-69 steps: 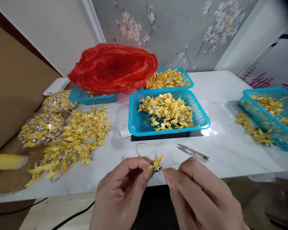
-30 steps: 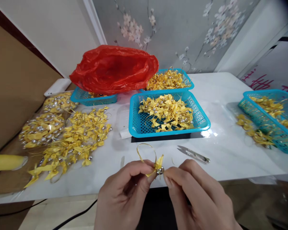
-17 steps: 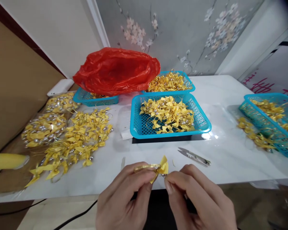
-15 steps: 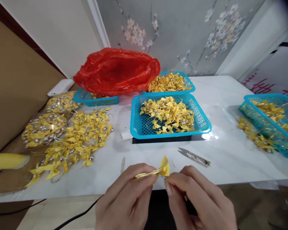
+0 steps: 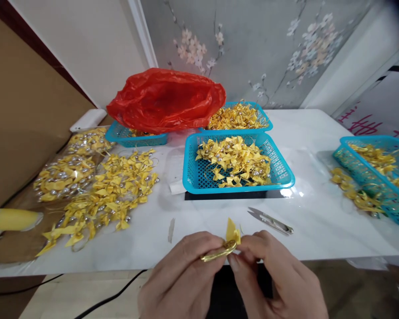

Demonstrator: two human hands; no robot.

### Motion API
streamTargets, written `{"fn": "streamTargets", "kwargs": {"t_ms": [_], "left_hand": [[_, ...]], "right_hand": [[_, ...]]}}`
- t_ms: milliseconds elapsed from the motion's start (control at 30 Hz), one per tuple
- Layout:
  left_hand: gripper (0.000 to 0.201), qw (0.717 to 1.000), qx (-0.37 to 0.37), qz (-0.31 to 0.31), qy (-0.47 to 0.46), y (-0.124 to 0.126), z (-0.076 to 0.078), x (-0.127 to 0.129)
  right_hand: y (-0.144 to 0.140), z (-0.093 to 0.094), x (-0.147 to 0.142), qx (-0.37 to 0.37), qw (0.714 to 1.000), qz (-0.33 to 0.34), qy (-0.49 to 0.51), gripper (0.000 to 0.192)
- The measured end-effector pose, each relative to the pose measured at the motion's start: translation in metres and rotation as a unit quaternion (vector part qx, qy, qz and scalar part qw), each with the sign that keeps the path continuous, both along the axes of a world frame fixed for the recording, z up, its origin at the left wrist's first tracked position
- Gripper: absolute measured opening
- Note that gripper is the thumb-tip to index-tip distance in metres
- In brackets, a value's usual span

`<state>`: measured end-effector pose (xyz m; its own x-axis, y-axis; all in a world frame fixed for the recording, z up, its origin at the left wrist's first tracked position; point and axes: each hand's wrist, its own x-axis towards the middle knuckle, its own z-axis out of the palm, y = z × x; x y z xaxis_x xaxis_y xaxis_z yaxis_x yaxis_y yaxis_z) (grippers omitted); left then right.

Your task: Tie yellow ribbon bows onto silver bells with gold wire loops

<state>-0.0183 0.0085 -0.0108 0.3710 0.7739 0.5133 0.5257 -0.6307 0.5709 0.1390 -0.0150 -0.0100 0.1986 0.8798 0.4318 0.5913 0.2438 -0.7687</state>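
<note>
A small yellow ribbon bow (image 5: 232,230) with a gold cord loop (image 5: 217,253) sits between my two hands at the table's near edge. My left hand (image 5: 186,279) pinches the flattened gold loop between thumb and fingers. My right hand (image 5: 272,277) pinches the bow's knot from the right. A small pair of metal thread snips (image 5: 270,220) lies on the white table (image 5: 315,221) just beyond my right hand.
A blue basket (image 5: 286,175) of yellow bows stands in the middle, another (image 5: 262,117) behind it, a third (image 5: 369,170) at the right. A red plastic bag (image 5: 166,99) covers a fourth basket. Loose bows (image 5: 113,192) lie piled at the left.
The gold loop stood upright above my fingers; it has been turned down and flattened sideways into my left hand. Both hands have drawn slightly closer together.
</note>
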Motion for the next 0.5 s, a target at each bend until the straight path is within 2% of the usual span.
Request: {"fn": "streamTargets", "kwargs": {"t_ms": [133, 200, 267, 400, 500], "left_hand": [[0.022, 0.999, 0.016, 0.012, -0.034, 0.006, 0.000, 0.006], [0.025, 0.998, 0.010, 0.037, -0.054, 0.007, -0.002, 0.009], [0.030, 0.996, -0.005, 0.042, -0.077, 0.008, -0.004, 0.011], [0.035, 0.991, -0.048, -0.018, -0.125, 0.012, -0.002, 0.011], [0.034, 0.981, -0.115, -0.011, -0.154, 0.017, 0.005, 0.010]], "right_hand": [[-0.001, -0.005, 0.014, -0.045, 0.995, 0.081, 0.037, 0.015], [0.000, -0.007, 0.019, -0.046, 0.992, 0.105, 0.048, 0.020], [0.002, -0.008, 0.020, -0.030, 0.993, 0.102, 0.049, 0.021], [0.009, -0.007, 0.021, 0.012, 0.997, 0.078, 0.012, 0.018], [0.015, -0.006, 0.029, -0.025, 0.994, 0.097, 0.038, 0.020]]}}
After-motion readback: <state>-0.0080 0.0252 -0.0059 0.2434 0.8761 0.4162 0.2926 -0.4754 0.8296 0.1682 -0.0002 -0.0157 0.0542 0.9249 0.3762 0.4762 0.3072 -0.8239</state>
